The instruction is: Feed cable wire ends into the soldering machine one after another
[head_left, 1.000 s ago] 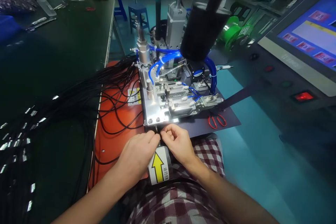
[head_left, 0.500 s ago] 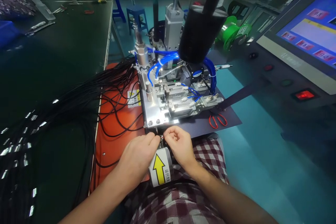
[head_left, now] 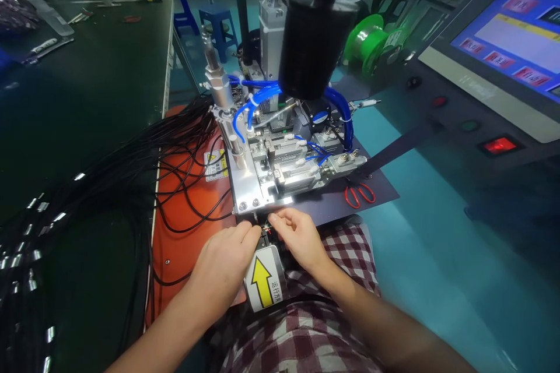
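Machine [head_left: 297, 178] stands just beyond both my hands, its metal near edge close to my fingertips. My left hand [head_left: 225, 256] is curled palm-down, fingertips at a small dark fixture [head_left: 263, 239]; I cannot tell whether it grips anything. My right hand [head_left: 301, 242] faces it across a narrow gap, thumb and forefinger drawn narrow; any item pinched there is too small for me to confirm. A small reddish strand [head_left: 269, 232] shows between the two sets of fingertips, at the fixture. An arrow label [head_left: 265, 280] lies just nearer to me, between the wrists. I record black cables [head_left: 131, 140] to the left of my left hand, partly over an orange-red plate [head_left: 188, 247]. Red-handled tool [head_left: 347, 195] rests beyond and right of my right hand. Screen [head_left: 516, 41] sits well apart, farther right.
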`<state>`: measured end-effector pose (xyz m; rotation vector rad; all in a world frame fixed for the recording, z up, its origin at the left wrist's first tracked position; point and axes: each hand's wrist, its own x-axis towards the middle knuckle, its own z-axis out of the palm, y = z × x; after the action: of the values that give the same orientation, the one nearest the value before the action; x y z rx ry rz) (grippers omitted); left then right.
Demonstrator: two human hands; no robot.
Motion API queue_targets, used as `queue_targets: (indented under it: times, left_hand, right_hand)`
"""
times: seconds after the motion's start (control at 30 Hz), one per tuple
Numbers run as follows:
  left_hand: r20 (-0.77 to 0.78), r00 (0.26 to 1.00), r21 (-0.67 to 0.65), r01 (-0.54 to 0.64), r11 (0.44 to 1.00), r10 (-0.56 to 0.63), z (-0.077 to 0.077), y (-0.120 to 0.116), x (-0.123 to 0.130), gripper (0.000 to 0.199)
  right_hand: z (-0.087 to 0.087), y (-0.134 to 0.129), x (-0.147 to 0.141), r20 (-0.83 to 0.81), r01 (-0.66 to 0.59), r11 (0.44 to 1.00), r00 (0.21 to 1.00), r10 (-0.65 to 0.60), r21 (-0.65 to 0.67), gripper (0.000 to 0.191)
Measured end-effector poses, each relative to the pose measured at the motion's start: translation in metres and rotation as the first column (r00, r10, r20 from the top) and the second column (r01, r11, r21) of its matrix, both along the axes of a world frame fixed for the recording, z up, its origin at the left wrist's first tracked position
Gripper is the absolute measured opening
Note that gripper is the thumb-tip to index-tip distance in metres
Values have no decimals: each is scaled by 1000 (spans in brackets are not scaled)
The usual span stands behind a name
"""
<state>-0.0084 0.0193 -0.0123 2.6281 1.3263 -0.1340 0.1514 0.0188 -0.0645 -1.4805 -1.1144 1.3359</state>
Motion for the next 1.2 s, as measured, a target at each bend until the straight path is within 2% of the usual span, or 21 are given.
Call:
queue_targets:
  times: [0.17,0.3,0.47,0.63,0.77,0.9,0.97,1.1,1.2]
  left_hand:
    - [7,1000,-7,-2,1000,2,-2,0,-1,29]
    - [13,1000,-5,-3,1000,3,-1,0,-1,30]
    - [29,1000,-16,-5,1000,5,1,0,1,29]
    - [36,999,-10,-4,1000,4,0,1,1,28]
    - [34,999,-5,9,1000,-9,-1,1,-1,29]
    - [31,999,1,11,1000,-11,-3,0,-2,29]
    - [37,999,8,7,1000,-8,-5,0,-3,29]
    - [46,999,16,8,1000,-9,-7,-1,-4,31]
    - [39,999,17,-1,1000,0,-7,0,-3,31]
  right_hand:
    - [1,-1,-6,66,-35,993,997,28,109,14]
    - [1,-6,-5,222,-76,968,975,22,238,12]
    - [1,-9,-6,154,-3,990,988,-19,143,17]
    - [2,-11,-6,161,7,994,987,-25,110,18]
    - [0,-4,-5,-75,24,999,997,-27,-49,20]
    - [-3,3,-2,-332,-55,972,943,-24,-228,24]
    - [-4,2,0,-390,-77,963,920,-30,-256,26]
    - [-6,-11,1,-300,-27,973,953,-45,-230,28]
    - [0,-19,-2,-139,-22,988,990,1,-150,25]
